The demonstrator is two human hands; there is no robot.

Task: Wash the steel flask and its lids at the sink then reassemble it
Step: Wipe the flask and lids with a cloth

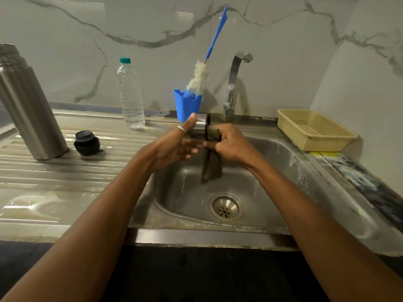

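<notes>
I count one steel flask [28,110]. Lids, two: one black lid [87,143] lying loose and one steel cap [197,127] gripped in my left hand [174,147]. With my right hand [229,142] that makes two hands, and one ring [181,129] between them. My right holds one dark rag [210,166], or so it seems to me through the blur. One clear plastic bottle [130,94], one blue holder [187,106], one long-handled brush [199,77]. One tap [234,83], one sink [272,149], one drain [225,208], one yellow basket [314,129].
</notes>
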